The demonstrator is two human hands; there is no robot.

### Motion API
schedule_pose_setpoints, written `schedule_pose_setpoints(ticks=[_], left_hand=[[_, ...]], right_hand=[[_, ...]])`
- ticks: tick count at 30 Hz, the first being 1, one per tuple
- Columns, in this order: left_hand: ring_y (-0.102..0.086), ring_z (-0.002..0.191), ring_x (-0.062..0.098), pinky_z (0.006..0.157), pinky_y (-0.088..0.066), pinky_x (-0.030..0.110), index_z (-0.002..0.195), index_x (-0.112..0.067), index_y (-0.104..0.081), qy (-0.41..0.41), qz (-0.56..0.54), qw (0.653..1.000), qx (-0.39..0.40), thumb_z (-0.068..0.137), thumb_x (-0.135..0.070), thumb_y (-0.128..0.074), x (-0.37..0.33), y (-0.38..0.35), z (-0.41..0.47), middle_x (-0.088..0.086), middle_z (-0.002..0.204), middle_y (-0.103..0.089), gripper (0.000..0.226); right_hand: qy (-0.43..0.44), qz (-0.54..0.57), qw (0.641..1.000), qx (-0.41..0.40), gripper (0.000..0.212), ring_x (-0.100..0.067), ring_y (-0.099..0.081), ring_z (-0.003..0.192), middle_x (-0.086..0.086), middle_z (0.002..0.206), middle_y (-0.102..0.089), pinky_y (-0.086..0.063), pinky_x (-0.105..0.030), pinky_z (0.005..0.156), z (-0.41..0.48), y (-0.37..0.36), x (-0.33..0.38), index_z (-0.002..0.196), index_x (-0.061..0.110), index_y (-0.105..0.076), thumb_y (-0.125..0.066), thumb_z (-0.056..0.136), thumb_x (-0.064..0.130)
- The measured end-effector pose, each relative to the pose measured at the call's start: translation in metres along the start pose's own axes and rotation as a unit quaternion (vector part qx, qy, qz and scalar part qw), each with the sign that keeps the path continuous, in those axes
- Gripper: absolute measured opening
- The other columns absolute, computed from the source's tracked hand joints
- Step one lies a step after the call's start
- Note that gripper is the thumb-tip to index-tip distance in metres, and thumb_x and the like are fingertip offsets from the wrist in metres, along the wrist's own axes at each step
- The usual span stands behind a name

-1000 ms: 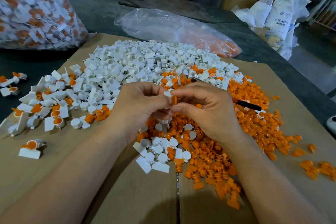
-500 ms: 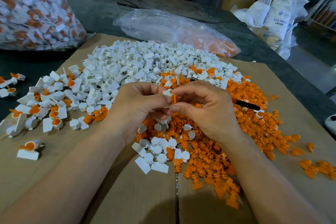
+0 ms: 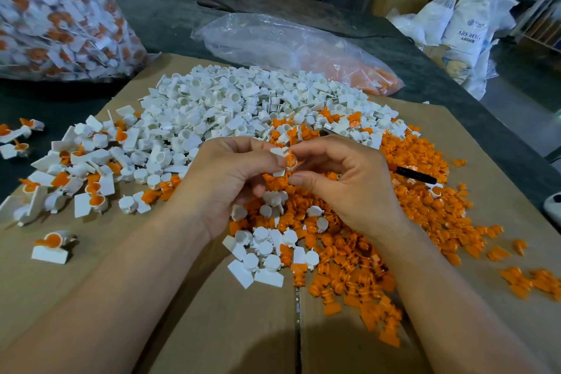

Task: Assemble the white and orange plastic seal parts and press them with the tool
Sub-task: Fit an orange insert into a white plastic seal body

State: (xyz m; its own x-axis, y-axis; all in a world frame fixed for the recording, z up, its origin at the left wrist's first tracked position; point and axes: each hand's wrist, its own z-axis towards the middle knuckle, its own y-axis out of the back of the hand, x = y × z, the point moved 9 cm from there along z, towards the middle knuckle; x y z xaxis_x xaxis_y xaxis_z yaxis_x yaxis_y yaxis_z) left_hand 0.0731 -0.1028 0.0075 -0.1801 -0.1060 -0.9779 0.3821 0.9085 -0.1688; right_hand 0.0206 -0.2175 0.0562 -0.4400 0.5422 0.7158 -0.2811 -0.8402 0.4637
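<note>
My left hand (image 3: pixel 230 179) pinches a white seal part (image 3: pixel 277 152) above the middle of the cardboard. My right hand (image 3: pixel 349 179) pinches a small orange part (image 3: pixel 292 158) that sits at the mouth of that white part. Both hands meet fingertip to fingertip. A large heap of white parts (image 3: pixel 243 106) lies beyond the hands. Loose orange parts (image 3: pixel 409 206) spread to the right and below the hands. A black tool (image 3: pixel 416 174) lies on the orange parts just right of my right hand, partly hidden by it.
Assembled white-and-orange seals (image 3: pixel 91 194) lie at the left of the cardboard sheet (image 3: pixel 182 328). A full clear bag of seals (image 3: pixel 60 15) stands at the back left. A nearly empty plastic bag (image 3: pixel 288 45) lies behind the heap. The dark table (image 3: pixel 455 94) drops off at the right.
The hands stay together over the same spot. The orange part has gone further into the white part, and my right hand's fingers have shifted slightly around it.
</note>
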Motion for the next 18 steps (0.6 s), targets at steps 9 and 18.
schedule_pose_setpoints(ticks=[9, 18], left_hand=[[-0.039, 0.032, 0.007, 0.031, -0.023, 0.011, 0.055, -0.015, -0.064, 0.003, -0.002, 1.000, -0.003, 0.068, -0.001, -0.070, 0.000, 0.001, 0.000, -0.004, 0.042, -0.052, 0.020], [-0.047, 0.034, 0.009, 0.034, -0.032, 0.013, 0.056, -0.011, -0.063, -0.014, 0.007, 1.000, 0.009, 0.069, 0.002, -0.070, -0.003, -0.002, -0.002, 0.002, 0.047, -0.058, 0.020]], right_hand=[[0.018, 0.002, 1.000, 0.000, 0.040, -0.001, -0.065, 0.076, 0.018, 0.088, -0.063, -0.051, -0.014, 0.072, 0.000, 0.000, 0.004, 0.094, 0.036, -0.060, -0.073, 0.070, 0.007], [0.067, -0.008, 0.998, -0.020, 0.037, -0.006, -0.063, 0.079, 0.009, 0.088, -0.063, -0.051, -0.016, 0.071, 0.000, 0.002, 0.011, 0.106, 0.013, -0.060, -0.071, 0.071, 0.009]])
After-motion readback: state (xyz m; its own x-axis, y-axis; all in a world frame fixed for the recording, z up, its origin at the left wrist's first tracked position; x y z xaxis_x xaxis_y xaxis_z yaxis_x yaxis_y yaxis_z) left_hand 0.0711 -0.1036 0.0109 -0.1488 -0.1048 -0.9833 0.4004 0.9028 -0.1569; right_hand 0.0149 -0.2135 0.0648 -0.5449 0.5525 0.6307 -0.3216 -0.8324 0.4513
